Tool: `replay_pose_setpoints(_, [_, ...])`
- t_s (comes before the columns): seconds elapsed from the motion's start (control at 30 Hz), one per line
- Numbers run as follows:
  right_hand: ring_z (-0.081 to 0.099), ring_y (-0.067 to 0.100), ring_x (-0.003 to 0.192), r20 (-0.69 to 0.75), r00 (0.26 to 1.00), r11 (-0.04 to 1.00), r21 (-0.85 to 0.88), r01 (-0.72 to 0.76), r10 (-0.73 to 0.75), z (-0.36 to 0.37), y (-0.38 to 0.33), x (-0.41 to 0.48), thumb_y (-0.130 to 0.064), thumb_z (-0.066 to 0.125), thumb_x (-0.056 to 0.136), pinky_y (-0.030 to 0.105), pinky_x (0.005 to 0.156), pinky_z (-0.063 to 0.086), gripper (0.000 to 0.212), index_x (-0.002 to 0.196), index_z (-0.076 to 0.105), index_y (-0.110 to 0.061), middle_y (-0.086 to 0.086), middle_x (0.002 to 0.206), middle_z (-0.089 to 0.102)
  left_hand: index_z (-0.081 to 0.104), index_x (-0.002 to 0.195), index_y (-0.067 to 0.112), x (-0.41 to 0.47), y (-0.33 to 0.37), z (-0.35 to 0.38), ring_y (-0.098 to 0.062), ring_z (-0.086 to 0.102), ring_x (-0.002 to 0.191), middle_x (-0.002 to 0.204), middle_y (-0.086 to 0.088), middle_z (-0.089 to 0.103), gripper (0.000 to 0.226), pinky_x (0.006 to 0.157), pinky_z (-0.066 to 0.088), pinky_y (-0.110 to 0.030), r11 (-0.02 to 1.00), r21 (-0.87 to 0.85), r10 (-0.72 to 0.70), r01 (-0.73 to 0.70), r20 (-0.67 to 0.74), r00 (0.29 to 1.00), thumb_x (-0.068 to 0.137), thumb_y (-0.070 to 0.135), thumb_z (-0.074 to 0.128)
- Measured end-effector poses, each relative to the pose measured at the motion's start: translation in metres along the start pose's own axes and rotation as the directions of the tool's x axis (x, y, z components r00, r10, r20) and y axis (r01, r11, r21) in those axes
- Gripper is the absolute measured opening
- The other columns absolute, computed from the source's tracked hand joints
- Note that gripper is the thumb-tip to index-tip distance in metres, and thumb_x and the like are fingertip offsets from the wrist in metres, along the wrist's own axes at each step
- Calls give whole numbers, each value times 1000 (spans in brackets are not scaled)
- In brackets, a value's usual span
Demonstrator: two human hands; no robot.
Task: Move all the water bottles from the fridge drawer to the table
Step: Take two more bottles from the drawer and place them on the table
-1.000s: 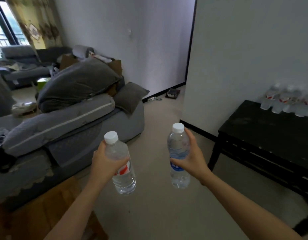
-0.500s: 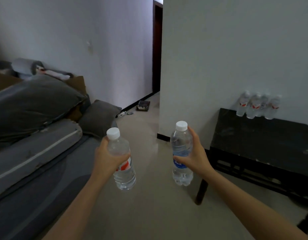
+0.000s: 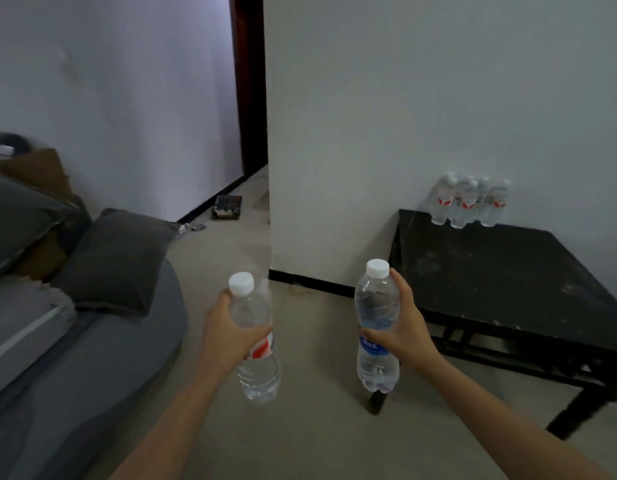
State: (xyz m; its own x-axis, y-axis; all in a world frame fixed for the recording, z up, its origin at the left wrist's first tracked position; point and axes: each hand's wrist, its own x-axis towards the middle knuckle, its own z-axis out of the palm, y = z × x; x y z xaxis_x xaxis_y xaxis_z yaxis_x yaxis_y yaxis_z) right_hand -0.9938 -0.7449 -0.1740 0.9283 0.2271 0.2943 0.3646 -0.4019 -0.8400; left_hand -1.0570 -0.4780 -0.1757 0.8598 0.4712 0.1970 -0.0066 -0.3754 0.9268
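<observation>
Right now I am on the carrying leg of the job. My left hand point(image 3: 227, 332) is wrapped round the upper body of a red-labelled bottle point(image 3: 260, 379), fingers curled tight about it. My right hand point(image 3: 402, 327) grips a blue-labelled bottle point(image 3: 376, 363) at its middle, thumb across the front. Both bottles are upright, capped and held in the air above the floor, not yet over the black table point(image 3: 507, 282) that stands to my right against the wall.

A cluster of bottles point(image 3: 468, 204) already stands at the table's far corner. They overlap and blur, so I count 4, perhaps 5.

As I judge it, the next move is to step right, bring both hands over the bare tabletop and set the 2 bottles on their bases. They should land near the cluster without knocking it, and then I let go.

The fridge drawer is out of view, so I cannot tell how many bottles remain there. The frame cuts off the table's right side, and the blue-labelled bottle hides part of its near leg.
</observation>
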Motion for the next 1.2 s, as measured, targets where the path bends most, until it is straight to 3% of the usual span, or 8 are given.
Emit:
replay_pose_setpoints(0.23, [38,18,129,-57,998,1000,-11,15,-16,18,40,124,-11,82,64,44,103,39,103,129,14,-53,-8,142,33,49,97,28,128,-12,41,-5,60,81,88,13,60,51,59,42,-13,998,37,45,-46,28,999,58,24,82])
replay_pose_setpoints(0.37, [38,21,130,-64,998,1000,22,-22,24,32,61,187,-9,82,64,51,103,40,105,131,13,-51,-3,144,33,48,105,23,189,-16,57,-21,58,93,103,-5,58,60,79,50,-33,994,79,67,-70,32,997,57,19,84])
replay_pose_setpoints(0.5, [37,21,131,-18,997,998,-5,-69,68,49,85,236,-11,82,63,51,104,40,106,139,15,-43,-3,145,33,46,102,22,234,-32,70,-18,59,85,89,8,58,60,72,44,-26,998,60,28,-27,-16,999,56,15,84])
replay_pose_setpoints(0.63, [40,17,127,30,996,996,-19,-83,84,65,105,275,-11,83,61,43,100,43,108,125,13,-63,-11,138,35,48,103,20,276,-55,85,-16,59,85,93,3,60,57,70,45,-25,997,67,-36,33,41,999,59,12,83])
replay_pose_setpoints(0.87, [44,9,118,6,994,994,-15,-112,112,94,128,373,-14,82,61,35,95,45,107,123,13,-68,-30,123,38,47,95,24,392,-84,120,4,53,71,80,17,55,52,54,37,-10,998,46,-33,30,70,997,59,14,83])
replay_pose_setpoints(0.97, [45,9,118,-53,992,992,-34,-118,116,101,130,420,-11,82,61,35,95,46,107,123,14,-67,-29,123,39,47,97,20,454,-82,132,-6,56,73,85,6,58,53,56,40,-13,997,66,20,-27,97,995,58,17,83])
replay_pose_setpoints(1.1, [41,11,125,-132,981,988,-41,-151,145,106,137,468,-10,83,62,34,98,42,107,127,14,-59,-21,132,36,48,102,16,522,-85,151,-26,59,91,98,-9,60,58,71,48,-32,996,63,56,-65,145,988,56,20,84])
replay_pose_setpoints(1.2, [40,7,124,-204,963,982,-33,-184,174,105,145,495,-11,83,61,31,97,42,107,128,14,-59,-32,129,33,48,102,16,567,-87,175,-27,57,94,101,-11,58,58,73,50,-35,995,45,78,-88,196,977,56,22,84])
